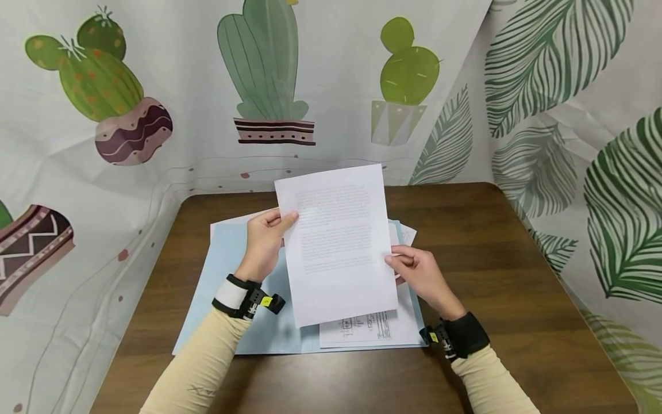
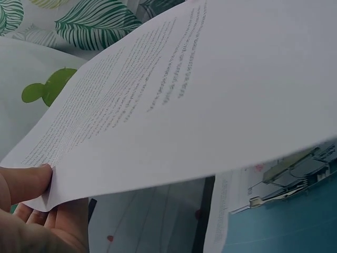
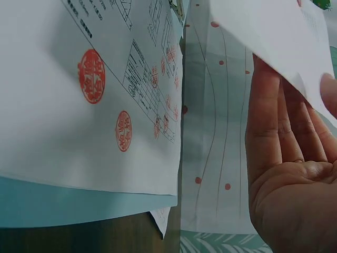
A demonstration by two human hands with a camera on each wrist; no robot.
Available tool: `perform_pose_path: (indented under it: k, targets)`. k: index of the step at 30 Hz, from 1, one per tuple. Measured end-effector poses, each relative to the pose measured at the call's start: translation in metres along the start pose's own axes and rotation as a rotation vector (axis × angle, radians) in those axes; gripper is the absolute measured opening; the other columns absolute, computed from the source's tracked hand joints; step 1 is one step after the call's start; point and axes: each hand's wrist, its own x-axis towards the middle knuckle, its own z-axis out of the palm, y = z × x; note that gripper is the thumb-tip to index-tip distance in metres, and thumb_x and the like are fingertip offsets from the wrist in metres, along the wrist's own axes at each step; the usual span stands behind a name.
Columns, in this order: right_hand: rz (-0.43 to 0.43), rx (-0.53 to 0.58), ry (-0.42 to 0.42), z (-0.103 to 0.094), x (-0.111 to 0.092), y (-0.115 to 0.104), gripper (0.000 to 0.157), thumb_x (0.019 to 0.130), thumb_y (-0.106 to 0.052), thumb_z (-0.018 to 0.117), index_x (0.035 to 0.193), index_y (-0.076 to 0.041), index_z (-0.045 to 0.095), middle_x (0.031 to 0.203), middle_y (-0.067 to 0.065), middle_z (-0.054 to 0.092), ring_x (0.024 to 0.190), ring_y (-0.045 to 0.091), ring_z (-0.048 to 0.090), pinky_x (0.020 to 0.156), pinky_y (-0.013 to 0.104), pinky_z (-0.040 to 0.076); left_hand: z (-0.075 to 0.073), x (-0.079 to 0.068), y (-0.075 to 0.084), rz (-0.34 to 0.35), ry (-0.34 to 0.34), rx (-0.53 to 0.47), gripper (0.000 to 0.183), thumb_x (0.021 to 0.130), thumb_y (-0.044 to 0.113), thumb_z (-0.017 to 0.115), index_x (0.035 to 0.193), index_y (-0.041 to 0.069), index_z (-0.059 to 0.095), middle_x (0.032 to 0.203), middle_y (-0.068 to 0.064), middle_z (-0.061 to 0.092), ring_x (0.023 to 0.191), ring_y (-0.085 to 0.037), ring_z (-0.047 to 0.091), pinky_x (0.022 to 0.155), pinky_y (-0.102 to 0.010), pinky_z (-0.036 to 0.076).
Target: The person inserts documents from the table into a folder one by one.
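Observation:
A white printed sheet of paper [image 1: 338, 247] is held up over an opened light blue folder [image 1: 227, 299]. My left hand [image 1: 262, 241] pinches the sheet's left edge, thumb on the printed face and fingers behind. On the opposite edge my right hand [image 1: 421, 279] pinches it lower down; in the right wrist view its fingers [image 3: 263, 100] lie behind the paper. Below the sheet, on the folder's right side, lies a document [image 1: 383, 330] with drawings, and the right wrist view shows red round stamps [image 3: 92, 76] on it. In the left wrist view the sheet bows slightly.
The folder lies on a brown wooden table [image 1: 491, 247]. Corners of other papers [image 1: 408, 234] stick out beyond the folder at the back. Behind the table hangs a white cloth [image 1: 336, 75] printed with cacti and leaves.

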Motion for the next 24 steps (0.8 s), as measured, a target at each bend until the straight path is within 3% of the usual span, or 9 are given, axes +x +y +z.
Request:
perform_pose_path:
  k: [14,24]
  targets:
    - [0.039,-0.033,0.0,0.002,-0.003,0.006,0.025,0.097,-0.014,0.073,0.116,0.003,0.073,0.097,0.014,0.078,0.071,0.019,0.071,0.06,0.038,0.059,0.002,-0.001,-0.02,-0.068,0.035,0.066,0.034,0.096,0.02,0.075,0.121,-0.003,0.071,0.11,-0.015,0.076,0.086,-0.019,0.074,0.069,-0.031,0.06]
    - [0.056,-0.014,0.016,-0.002,-0.006,0.003,0.027,0.097,-0.013,0.073,0.119,0.004,0.071,0.099,0.015,0.078,0.07,0.019,0.07,0.058,0.038,0.058,0.002,0.003,-0.024,-0.041,0.01,0.117,0.035,0.095,0.024,0.077,0.122,0.002,0.073,0.112,-0.014,0.076,0.091,-0.02,0.074,0.074,-0.03,0.06]
